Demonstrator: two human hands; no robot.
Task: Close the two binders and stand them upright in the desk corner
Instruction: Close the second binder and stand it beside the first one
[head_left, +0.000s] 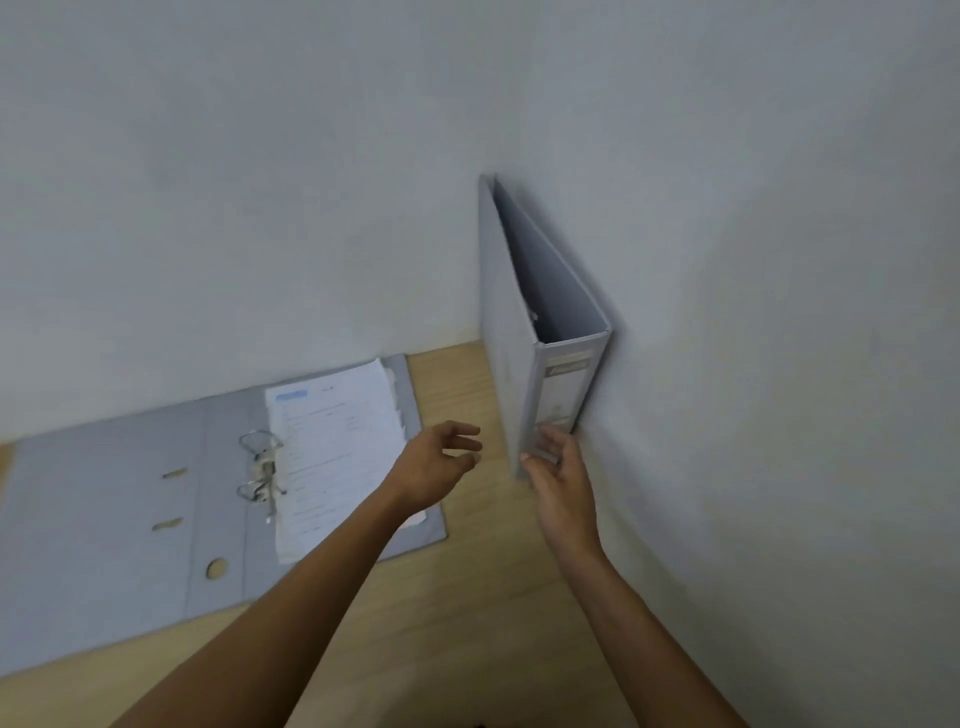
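A grey binder (506, 332) stands upright in the desk corner against the right wall, its spine with a label facing me. My right hand (558, 467) grips the bottom of its spine and front cover. A second grey binder (130, 519) lies flat and open on the desk at the left, with its metal ring mechanism (260, 470) showing and a stack of white papers (337, 447) on its right half. My left hand (436, 465) hovers over that binder's right edge, fingers spread, holding nothing.
The light wooden desk (467, 623) meets pale walls at the back and on the right. The open binder's back edge lies close along the back wall.
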